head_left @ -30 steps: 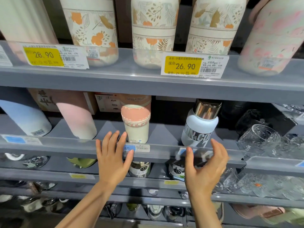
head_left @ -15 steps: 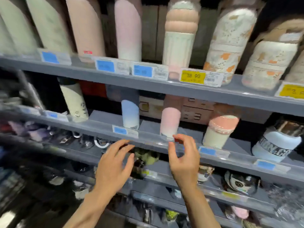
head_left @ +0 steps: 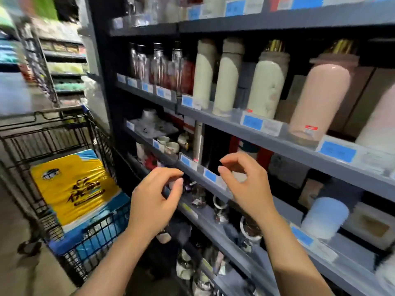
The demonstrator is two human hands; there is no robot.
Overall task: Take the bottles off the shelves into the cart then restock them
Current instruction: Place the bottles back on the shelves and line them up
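Grey store shelves (head_left: 267,137) run off to the right, lined with bottles. Cream bottles (head_left: 226,82) and a pink bottle (head_left: 320,97) stand on an upper shelf, and a pale blue bottle (head_left: 324,217) stands on the shelf below. My left hand (head_left: 154,199) and my right hand (head_left: 245,186) hover in front of the middle shelf edge, fingers loosely curled, holding nothing. A black wire cart (head_left: 64,135) stands at the left beside the shelving.
The cart carries a yellow and blue wrapped pack (head_left: 77,186). Clear glass bottles (head_left: 158,65) stand at the shelf's left end. Cups and bowls (head_left: 168,144) and glassware (head_left: 220,210) fill the lower shelves. Blue price tags (head_left: 252,122) line the shelf edges. Another aisle rack (head_left: 64,67) stands behind.
The view has swung left, bringing the cart into sight. Both hands have come off the shelf edge and their fingers have curled loosely; they hold nothing.
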